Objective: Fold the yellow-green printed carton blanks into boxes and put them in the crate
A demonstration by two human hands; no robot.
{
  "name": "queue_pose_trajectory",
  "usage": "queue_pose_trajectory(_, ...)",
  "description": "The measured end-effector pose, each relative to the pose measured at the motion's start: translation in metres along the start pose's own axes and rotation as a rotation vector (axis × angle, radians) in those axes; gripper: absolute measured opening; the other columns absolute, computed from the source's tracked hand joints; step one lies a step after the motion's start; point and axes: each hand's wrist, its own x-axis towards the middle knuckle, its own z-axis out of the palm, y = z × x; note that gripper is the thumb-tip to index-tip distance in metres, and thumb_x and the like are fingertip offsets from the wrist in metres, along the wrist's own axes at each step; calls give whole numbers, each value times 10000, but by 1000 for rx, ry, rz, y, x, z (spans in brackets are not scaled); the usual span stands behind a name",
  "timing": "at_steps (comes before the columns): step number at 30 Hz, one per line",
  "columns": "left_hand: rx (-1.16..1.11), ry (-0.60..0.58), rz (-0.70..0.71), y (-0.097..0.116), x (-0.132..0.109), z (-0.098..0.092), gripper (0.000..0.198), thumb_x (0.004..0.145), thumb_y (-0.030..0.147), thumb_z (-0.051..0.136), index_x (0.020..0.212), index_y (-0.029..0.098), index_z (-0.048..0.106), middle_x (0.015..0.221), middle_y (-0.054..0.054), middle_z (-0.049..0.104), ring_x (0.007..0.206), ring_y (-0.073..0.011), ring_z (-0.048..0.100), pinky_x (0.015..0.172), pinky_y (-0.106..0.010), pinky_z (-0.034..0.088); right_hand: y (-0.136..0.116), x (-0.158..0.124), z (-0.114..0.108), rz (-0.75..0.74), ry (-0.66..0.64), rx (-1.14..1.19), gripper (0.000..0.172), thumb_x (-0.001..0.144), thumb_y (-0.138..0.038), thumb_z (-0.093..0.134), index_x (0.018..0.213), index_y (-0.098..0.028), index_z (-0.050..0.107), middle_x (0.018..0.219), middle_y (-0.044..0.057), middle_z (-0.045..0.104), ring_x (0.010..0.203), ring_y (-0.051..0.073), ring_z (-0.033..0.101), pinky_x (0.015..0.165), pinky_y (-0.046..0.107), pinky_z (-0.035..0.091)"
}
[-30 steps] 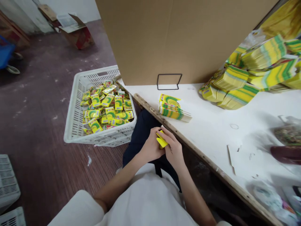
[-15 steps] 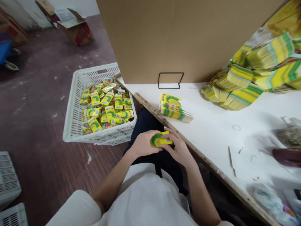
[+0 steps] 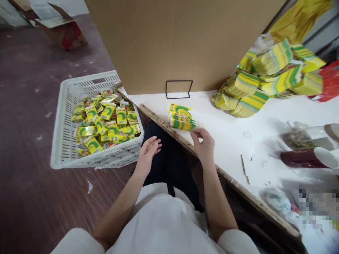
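Observation:
My left hand [image 3: 148, 155] is over my lap beside the white basket, fingers stretched out with nothing in them. At the table's edge my right hand [image 3: 203, 146] has thumb and forefinger pinched at the near right corner of a short stack of flat yellow-green cartons [image 3: 181, 118]. The fingertips appear closed on a carton's edge, partly hidden by the hand. To my left, the white plastic basket [image 3: 59, 141] holds many small filled yellow-green boxes [image 3: 107, 120] lying in a jumbled heap.
A large cardboard sheet [image 3: 169, 46] stands behind a black wire stand [image 3: 179, 89]. Bundles of flat cartons [image 3: 246, 93] are piled at the right. A dark red mug [image 3: 304, 158] and a jar [image 3: 299, 137] lie farther right. The table's wooden edge [image 3: 238, 187] runs diagonally.
The small yellow box has left my hands. My left hand has opened and moved left; my right hand has moved up to the carton stack. The view has shifted right.

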Motion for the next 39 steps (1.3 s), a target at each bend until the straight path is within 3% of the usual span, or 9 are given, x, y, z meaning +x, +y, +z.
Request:
queue_pose_trajectory(7,103,-132,-18,1,-7,8,476,742,487,818,1080,171,709,996,-87,764,809,-163,710,762,-291,549,25,80,25,-58,26,-258,209,857,-376,679,947,-188,693,946,133,666,907,276,597,914,517,498)
queue_pose_trajectory(11,126,-129,-27,-2,-5,5,462,750,497,811,1067,175,713,976,-86,765,797,-170,709,755,-304,549,36,88,40,-93,-63,-298,252,815,-415,750,825,-197,622,851,112,629,918,292,555,928,547,463)
queue_pose_trajectory(15,147,-143,-49,-9,-2,4,506,742,538,810,1075,172,703,982,-95,759,808,-179,707,777,-322,552,28,84,33,-63,-84,-233,231,821,-358,728,855,-214,551,860,84,631,866,260,572,869,477,484)
queue_pose_trajectory(20,-17,-260,55,-14,3,11,765,652,625,847,1251,207,621,1255,-150,687,1076,-262,686,867,-374,563,-5,43,23,-14,-105,8,227,839,-284,655,1010,-227,516,860,22,628,687,178,576,676,353,505)
queue_pose_trajectory(23,-205,-189,213,-9,1,20,835,584,708,832,1249,254,612,1334,-130,643,1256,-319,596,943,-422,551,-24,-9,33,-7,-309,249,156,865,-268,615,986,-245,520,867,15,638,700,166,599,640,315,497)
queue_pose_trajectory(25,-283,-136,263,-2,-3,26,713,644,727,771,1160,250,646,1176,-109,690,1162,-308,636,917,-422,558,-34,-45,44,63,-512,405,166,863,-272,625,985,-250,515,787,-12,610,661,156,591,603,293,487)
queue_pose_trajectory(28,-337,-75,303,8,-7,32,501,747,664,703,998,234,651,880,-41,641,861,-215,658,837,-373,566,-43,-82,55,170,-525,621,277,857,-374,686,1030,-255,505,831,-7,618,722,157,607,652,293,508)
queue_pose_trajectory(34,-217,70,299,3,-8,35,403,805,587,685,976,236,586,815,8,565,722,-129,571,744,-276,522,-46,-90,53,235,-556,690,489,741,-487,827,1071,-252,553,851,-8,609,711,144,561,623,272,481)
queue_pose_trajectory(39,-252,-3,172,-2,-12,38,586,744,683,721,1077,207,639,931,-48,702,875,-205,697,805,-333,553,-40,-89,55,333,-449,701,408,720,-391,827,994,-244,563,803,-20,602,667,134,539,576,256,438)
